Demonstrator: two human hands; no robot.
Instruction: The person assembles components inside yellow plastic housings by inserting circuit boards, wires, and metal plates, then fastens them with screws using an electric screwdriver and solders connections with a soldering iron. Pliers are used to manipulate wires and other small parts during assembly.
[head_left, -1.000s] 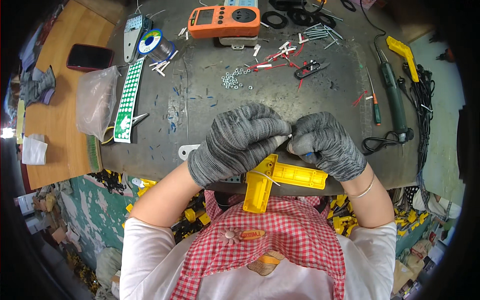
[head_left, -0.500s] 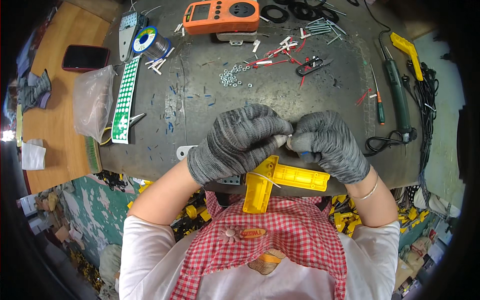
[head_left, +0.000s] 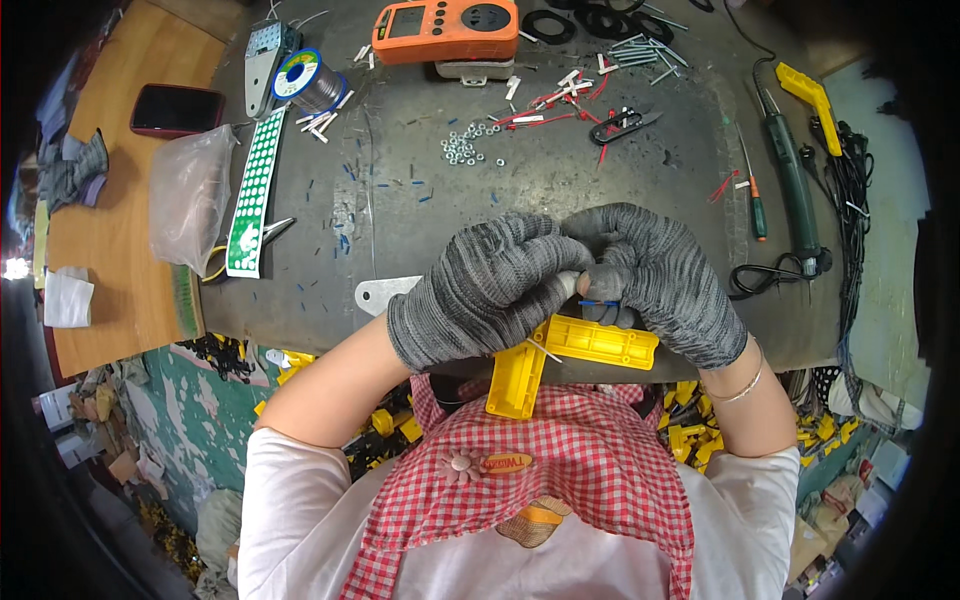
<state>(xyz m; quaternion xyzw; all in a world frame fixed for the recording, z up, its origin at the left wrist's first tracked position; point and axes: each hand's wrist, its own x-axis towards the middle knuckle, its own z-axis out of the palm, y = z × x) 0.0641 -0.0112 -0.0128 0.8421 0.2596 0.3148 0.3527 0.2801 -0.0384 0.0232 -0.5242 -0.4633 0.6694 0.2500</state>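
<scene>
My left hand [head_left: 495,285] and my right hand [head_left: 665,285], both in grey knitted gloves, meet over the table's near edge. The left thumb and fingers are pinched together; what they grip is hidden. Curled fingers of the right hand hold a small blue piece [head_left: 600,303], with thin dark leads seemingly below it; its kind is unclear. Just under the hands lies a yellow L-shaped plastic housing half [head_left: 600,343], its hollow side up. A white wire [head_left: 543,350] crosses its corner. A metal plate with a hole [head_left: 385,294] sticks out beside the left glove.
Hex nuts [head_left: 465,148], red wires with white sleeves [head_left: 550,105] and small black snips [head_left: 622,127] lie ahead. An orange meter [head_left: 445,32] stands at the back. A solder spool [head_left: 312,82] is at left, a green electric screwdriver [head_left: 792,185] at right.
My right fingers have curled over closer to the left hand, and the blue piece shows more. The left hand has shifted slightly right. The white wire's end on the housing has moved.
</scene>
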